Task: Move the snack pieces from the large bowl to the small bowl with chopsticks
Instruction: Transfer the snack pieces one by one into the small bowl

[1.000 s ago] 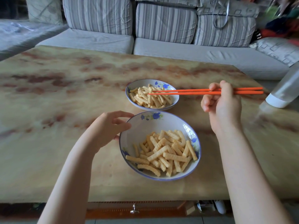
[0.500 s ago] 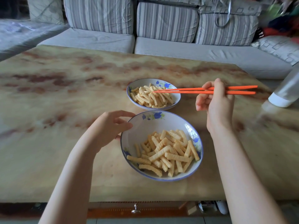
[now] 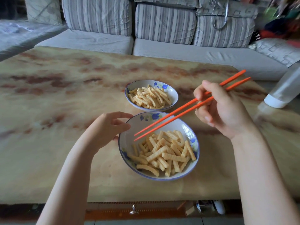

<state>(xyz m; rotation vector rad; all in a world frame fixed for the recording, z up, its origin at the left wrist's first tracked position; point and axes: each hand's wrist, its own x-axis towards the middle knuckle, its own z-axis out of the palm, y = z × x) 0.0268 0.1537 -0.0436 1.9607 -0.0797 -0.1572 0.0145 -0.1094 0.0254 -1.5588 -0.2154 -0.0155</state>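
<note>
Holds the orange chopsticks [image 3: 178,114] pinched in the right hand [image 3: 222,109], tips slightly apart and carrying nothing, just above the snack pieces [image 3: 164,154] heaped toward the near side of the large bowl [image 3: 122,151], while cupping its left rim with the curled left hand [image 3: 106,129]. Likely to drop a ridged stick onto the table [image 3: 65,111] if pinched off-centre or too lightly, or to snap it if squeezed hard. Could also spill from the well-filled small bowl [image 3: 175,97] just beyond.

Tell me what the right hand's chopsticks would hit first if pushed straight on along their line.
Probably the bare inner wall of the large bowl, just left of the snack pieces; the right hand aims the chopsticks down-left there, though depth is unclear.
</note>
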